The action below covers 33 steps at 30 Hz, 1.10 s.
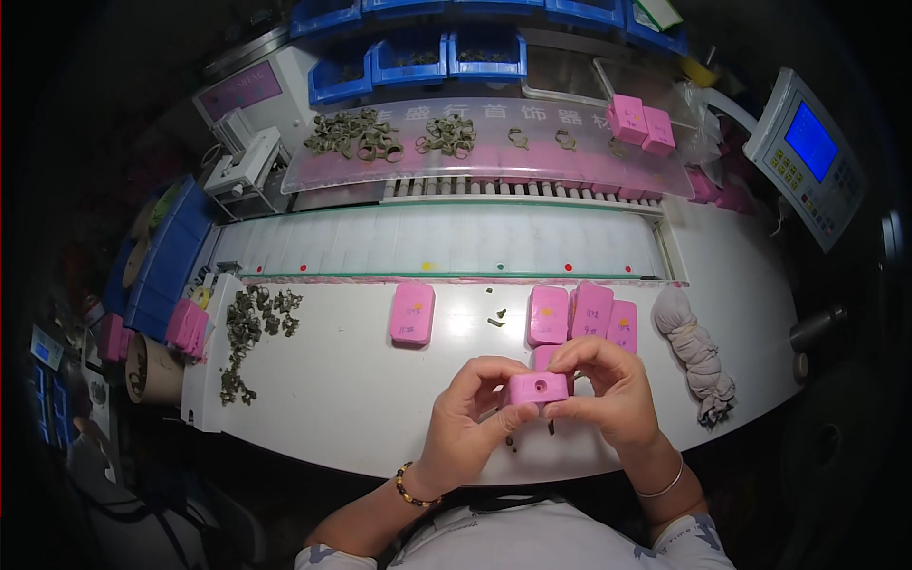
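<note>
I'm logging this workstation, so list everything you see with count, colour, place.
Table: one, white, foreground
Held block: one, pink, front centre
Lone block: one, pink, table's middle
Clustered blocks: at least four, pink, table's right
Belt strip: one, white, beyond table
Shelf: one, clear, beyond belt strip
Upper blocks: two, pink, shelf's right end
Small pieces: many, dark greenish, table's left and shelf
Lower bins: three, blue, behind shelf
Cloth: one, pale, table's right
Control panel: one, pale, upper right
Other items: uncounted, mixed, surroundings
Left hand: one, bare, held block's left
Right hand: one, bare, held block's right
</note>
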{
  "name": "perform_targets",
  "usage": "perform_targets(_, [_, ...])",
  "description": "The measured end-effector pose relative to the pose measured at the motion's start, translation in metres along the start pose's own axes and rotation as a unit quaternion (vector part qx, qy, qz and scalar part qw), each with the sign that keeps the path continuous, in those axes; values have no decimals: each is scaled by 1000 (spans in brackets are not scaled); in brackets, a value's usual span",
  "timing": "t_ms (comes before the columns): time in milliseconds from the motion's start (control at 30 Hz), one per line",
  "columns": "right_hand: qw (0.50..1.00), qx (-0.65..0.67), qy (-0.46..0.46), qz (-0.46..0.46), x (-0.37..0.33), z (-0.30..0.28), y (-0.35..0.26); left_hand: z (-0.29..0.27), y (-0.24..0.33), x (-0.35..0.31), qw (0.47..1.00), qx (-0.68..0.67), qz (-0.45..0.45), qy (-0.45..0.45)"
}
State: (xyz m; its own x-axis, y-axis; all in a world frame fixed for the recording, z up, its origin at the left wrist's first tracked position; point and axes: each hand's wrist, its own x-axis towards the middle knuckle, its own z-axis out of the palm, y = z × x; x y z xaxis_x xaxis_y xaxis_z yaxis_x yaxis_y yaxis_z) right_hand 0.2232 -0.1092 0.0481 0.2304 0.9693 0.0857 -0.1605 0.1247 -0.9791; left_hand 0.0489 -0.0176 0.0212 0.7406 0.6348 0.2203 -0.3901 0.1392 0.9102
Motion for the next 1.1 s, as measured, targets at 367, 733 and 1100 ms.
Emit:
perform_targets(367, [971, 196, -133, -34, 15, -7, -7, -32, 40, 21, 952, -129, -185, -206])
perform_targets(733, [853, -499, 132, -81, 21, -56, -28, -161, 15, 106, 835, 505, 53, 215])
perform_targets(1100, [845, -533, 39, -33, 23, -73, -14, -195, 19, 133, 680, 675, 77, 276])
